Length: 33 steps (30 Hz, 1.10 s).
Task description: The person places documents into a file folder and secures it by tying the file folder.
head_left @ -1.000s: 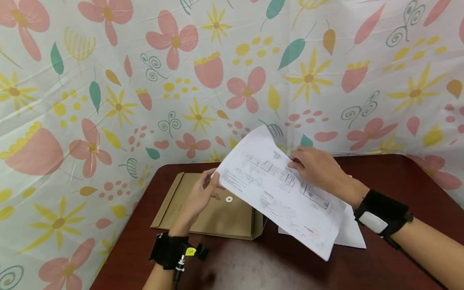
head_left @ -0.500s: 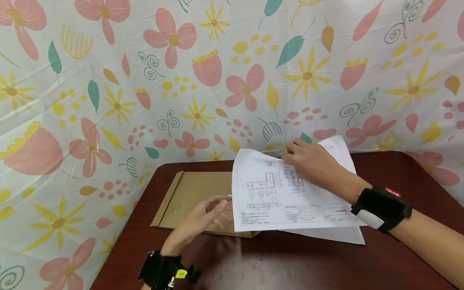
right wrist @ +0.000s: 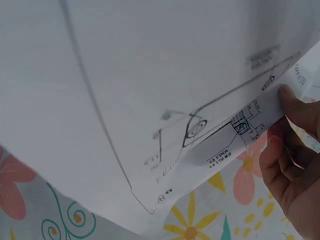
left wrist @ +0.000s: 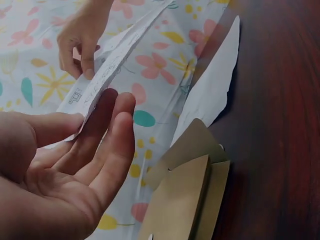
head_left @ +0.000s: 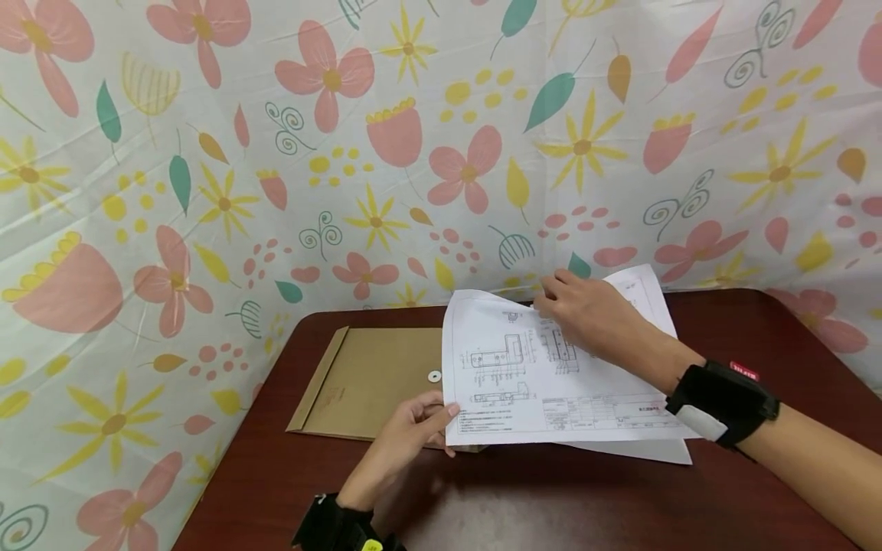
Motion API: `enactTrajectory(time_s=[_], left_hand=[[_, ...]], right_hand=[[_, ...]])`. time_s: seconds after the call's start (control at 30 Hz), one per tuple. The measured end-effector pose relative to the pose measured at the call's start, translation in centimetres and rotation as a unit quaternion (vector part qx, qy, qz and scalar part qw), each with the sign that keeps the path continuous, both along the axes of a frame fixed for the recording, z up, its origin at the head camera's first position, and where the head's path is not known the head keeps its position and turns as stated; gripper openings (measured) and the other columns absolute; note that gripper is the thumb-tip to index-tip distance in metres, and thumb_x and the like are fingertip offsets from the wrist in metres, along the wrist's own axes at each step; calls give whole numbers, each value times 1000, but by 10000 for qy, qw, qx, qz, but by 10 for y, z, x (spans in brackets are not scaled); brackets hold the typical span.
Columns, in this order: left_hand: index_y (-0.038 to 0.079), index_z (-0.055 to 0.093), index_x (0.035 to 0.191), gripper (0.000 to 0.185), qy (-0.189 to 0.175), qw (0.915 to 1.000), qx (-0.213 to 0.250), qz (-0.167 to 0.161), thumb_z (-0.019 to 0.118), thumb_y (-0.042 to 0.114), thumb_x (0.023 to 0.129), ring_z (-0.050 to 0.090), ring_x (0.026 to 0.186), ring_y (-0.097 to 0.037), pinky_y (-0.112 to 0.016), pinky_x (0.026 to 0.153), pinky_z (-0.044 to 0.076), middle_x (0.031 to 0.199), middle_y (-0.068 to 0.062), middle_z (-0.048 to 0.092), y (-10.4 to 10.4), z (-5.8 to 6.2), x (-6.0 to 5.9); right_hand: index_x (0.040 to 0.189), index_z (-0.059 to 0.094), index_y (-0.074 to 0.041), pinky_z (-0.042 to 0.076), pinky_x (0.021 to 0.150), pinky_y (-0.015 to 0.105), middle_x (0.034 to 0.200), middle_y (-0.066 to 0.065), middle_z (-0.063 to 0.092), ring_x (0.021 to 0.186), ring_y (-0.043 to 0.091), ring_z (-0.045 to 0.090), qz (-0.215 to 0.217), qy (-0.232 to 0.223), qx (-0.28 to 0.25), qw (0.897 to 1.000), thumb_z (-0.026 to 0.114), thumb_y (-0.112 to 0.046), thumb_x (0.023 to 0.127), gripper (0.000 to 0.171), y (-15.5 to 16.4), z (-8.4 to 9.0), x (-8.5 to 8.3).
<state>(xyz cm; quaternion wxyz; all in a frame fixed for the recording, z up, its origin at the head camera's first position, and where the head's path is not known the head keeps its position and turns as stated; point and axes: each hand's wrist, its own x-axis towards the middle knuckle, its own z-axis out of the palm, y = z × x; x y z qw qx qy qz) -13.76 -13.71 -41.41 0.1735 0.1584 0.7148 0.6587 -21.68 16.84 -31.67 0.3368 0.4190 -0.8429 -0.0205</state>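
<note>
A white sheet printed with technical drawings (head_left: 537,383) is held a little above the dark red table (head_left: 524,505). My right hand (head_left: 551,302) grips its far edge, fingers curled under the paper in the right wrist view (right wrist: 287,165). My left hand (head_left: 441,417) pinches the sheet's near left corner between thumb and fingers (left wrist: 102,112). The sheet (left wrist: 107,65) runs edge-on from that hand up to the right hand (left wrist: 80,45). A brown paper envelope (head_left: 372,375) with a round white button clasp lies flat under the sheet's left part.
More white paper (head_left: 648,451) lies on the table beneath the held sheet, sticking out at its right and far side. A flower-patterned cloth (head_left: 276,153) hangs behind and to the left of the table. The envelope's open flap end (left wrist: 190,195) shows in the left wrist view.
The sheet has swung from a slant to nearly level and square to me. My left hand let go of its left edge, dropped back, then took the near left corner.
</note>
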Motion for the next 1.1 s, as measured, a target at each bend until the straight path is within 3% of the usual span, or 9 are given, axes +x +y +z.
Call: enactTrajectory(time_s=[0.13,0.27,0.43,0.57,0.67,0.73,0.83,0.93,1.1], left_hand=[[-2,60,125,32,262,9995,-113,168,53,20,103,73,76,-20,-31,65,57,115,-26,69,0,-2,0],[-1,61,122,30,596,9969,-275,441,54,20,103,69,70,-14,-31,64,57,111,-26,70,-3,-5,0],[1,62,121,27,867,9922,-431,784,55,18,102,67,71,-11,-27,64,56,110,-24,71,-10,-9,-1],[3,62,121,26,932,9900,-434,967,54,18,102,68,72,-11,-25,63,54,110,-22,71,-16,-9,-3],[3,62,122,26,1043,9883,-451,1016,54,20,103,69,73,-14,-25,63,53,110,-22,71,-19,-7,-3],[5,62,122,26,1157,9866,-487,1041,54,21,103,68,73,-16,-26,63,52,110,-21,72,-20,-5,-3],[6,63,120,26,1414,9832,-498,1042,53,22,103,65,74,-17,-30,63,52,108,-19,72,-21,0,-4],[5,64,116,23,1776,9770,-431,1102,54,19,102,65,74,-15,-31,62,52,106,-18,73,-22,6,-4],[2,65,112,18,2598,9566,-314,1284,54,11,101,65,69,-13,-25,59,48,100,-19,74,-24,17,-4]], right_hand=[[89,69,-5,46,56,30,83,8,55,78,23,51,-77,20,27,10000,69,7,81,15,1,-3,1],[89,68,-4,49,60,31,83,10,58,78,24,53,-184,230,96,9995,73,-6,86,7,1,-4,-1],[106,67,-4,50,72,39,94,14,62,90,31,58,-347,392,23,9986,77,-26,86,30,6,1,-6],[123,62,-6,48,78,50,108,19,63,105,39,58,-665,351,-183,9970,75,-32,87,46,14,4,-11],[128,60,-5,47,83,53,113,20,62,109,40,57,-1000,132,-348,9943,72,-32,89,50,21,5,-12],[130,58,-3,45,88,56,115,21,61,111,41,56,-1263,-365,-525,9899,68,-32,93,48,25,6,-10],[130,53,2,41,98,59,120,25,59,116,45,53,-1639,-1399,-898,9724,58,-33,100,47,33,8,-9],[132,48,5,43,95,59,123,30,58,115,47,55,-2036,-2415,-1181,9414,45,-38,105,51,44,9,-10],[121,57,10,49,70,47,92,23,67,76,31,65,-2390,-3769,-1398,8839,21,-52,106,73,63,5,-20]])
